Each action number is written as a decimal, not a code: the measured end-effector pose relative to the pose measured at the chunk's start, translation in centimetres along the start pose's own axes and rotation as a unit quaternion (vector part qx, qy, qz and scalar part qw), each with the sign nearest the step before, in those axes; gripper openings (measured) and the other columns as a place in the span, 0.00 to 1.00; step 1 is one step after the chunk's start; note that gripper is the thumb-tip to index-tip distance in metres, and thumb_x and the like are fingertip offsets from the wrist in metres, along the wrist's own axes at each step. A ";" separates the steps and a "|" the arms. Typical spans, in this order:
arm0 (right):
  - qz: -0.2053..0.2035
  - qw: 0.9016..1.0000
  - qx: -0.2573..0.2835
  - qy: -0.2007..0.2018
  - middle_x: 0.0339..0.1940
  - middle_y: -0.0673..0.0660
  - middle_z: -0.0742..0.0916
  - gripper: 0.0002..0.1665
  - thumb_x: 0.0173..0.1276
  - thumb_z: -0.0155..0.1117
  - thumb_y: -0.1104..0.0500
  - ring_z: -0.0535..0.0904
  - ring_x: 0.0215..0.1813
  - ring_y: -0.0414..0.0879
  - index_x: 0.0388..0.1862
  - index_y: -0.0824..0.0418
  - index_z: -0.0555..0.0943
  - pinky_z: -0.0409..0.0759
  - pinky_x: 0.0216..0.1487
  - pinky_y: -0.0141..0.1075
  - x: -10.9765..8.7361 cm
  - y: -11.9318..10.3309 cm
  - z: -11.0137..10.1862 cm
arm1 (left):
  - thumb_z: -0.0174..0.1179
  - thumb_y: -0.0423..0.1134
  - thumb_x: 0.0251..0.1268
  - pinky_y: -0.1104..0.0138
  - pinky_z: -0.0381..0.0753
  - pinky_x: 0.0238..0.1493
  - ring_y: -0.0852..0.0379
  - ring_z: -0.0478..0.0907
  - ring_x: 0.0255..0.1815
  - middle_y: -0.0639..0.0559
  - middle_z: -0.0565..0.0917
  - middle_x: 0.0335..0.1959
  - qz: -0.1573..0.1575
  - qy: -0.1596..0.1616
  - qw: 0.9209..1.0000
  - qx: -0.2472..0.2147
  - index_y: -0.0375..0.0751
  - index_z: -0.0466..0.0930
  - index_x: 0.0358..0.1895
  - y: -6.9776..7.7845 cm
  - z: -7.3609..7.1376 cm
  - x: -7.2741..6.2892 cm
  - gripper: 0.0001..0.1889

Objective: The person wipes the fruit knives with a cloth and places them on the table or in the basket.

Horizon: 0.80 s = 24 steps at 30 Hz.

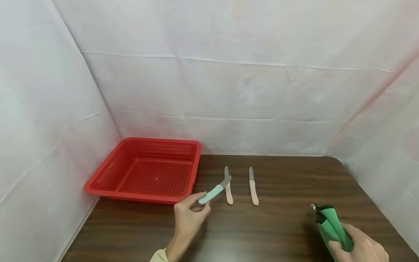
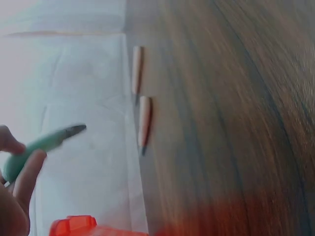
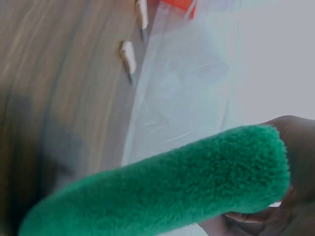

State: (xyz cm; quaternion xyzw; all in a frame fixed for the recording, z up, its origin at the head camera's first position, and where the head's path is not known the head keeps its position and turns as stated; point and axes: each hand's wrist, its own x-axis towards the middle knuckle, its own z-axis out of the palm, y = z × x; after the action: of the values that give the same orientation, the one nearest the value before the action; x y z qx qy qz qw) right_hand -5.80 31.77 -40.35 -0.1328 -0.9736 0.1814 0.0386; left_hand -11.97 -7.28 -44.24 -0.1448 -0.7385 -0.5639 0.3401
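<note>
My left hand [image 1: 191, 214] pinches a small knife [image 1: 212, 193] by its mint-green handle, thumb on one side and fingers on the other. Its short blade angles up to the right and overlaps a pale-handled knife [image 1: 229, 193] in the head view. A second pale-handled knife [image 1: 253, 189] lies just right of that one on the table. At the lower right, my right hand [image 1: 363, 247] grips a green fuzzy pouch [image 1: 332, 227] with black trim and a small light tab at its end. In the right wrist view the plush pouch [image 3: 162, 187] covers part of the hand.
A red plastic basket [image 1: 193, 182] with a mesh bottom stands at the left of the brown wood-grain table [image 1: 281, 222]. White sheeting [image 1: 229, 91] rises behind the table and along both sides.
</note>
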 end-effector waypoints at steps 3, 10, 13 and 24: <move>-0.051 0.997 0.016 0.061 0.24 0.56 0.82 0.25 0.52 0.65 0.56 0.68 0.20 0.44 0.46 0.70 0.79 0.64 0.20 0.37 -0.4 -1.4 -0.2 | 0.67 0.16 0.40 0.66 0.82 0.25 0.50 0.85 0.29 0.39 0.86 0.34 -0.042 -0.017 0.997 -0.061 0.29 0.84 0.39 1.0 -1.5 0.0 0.17; -0.113 0.988 0.047 0.098 0.29 0.58 0.84 0.22 0.54 0.66 0.57 0.70 0.21 0.43 0.47 0.68 0.79 0.67 0.22 0.40 -0.8 -4.6 -1.8 | 0.67 0.19 0.47 0.61 0.84 0.28 0.49 0.84 0.33 0.37 0.85 0.39 -0.123 -0.078 0.977 -0.156 0.26 0.83 0.43 3.0 -3.8 0.1 0.15; -0.132 0.980 0.074 0.126 0.25 0.53 0.82 0.20 0.53 0.65 0.61 0.65 0.19 0.39 0.47 0.66 0.80 0.63 0.22 0.35 -1.1 -6.4 -2.3 | 0.66 0.20 0.50 0.60 0.84 0.29 0.49 0.84 0.34 0.36 0.84 0.41 -0.132 -0.103 0.969 -0.183 0.26 0.82 0.44 3.8 -4.5 0.2 0.15; -0.296 0.911 0.184 0.221 0.28 0.48 0.84 0.24 0.38 0.64 0.72 0.70 0.23 0.34 0.39 0.60 0.82 0.66 0.23 0.21 -1.4 -12.0 -3.2 | 0.64 0.20 0.52 0.57 0.83 0.30 0.47 0.84 0.34 0.34 0.83 0.43 -0.106 -0.164 0.949 -0.247 0.25 0.80 0.46 4.8 -5.5 0.0 0.15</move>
State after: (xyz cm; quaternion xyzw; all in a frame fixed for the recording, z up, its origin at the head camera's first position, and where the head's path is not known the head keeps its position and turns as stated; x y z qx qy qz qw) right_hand -7.00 21.71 -33.04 0.1342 -0.8846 0.3032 0.3280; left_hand -7.23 -10.86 -40.01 -0.2353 -0.6326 -0.7301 0.1064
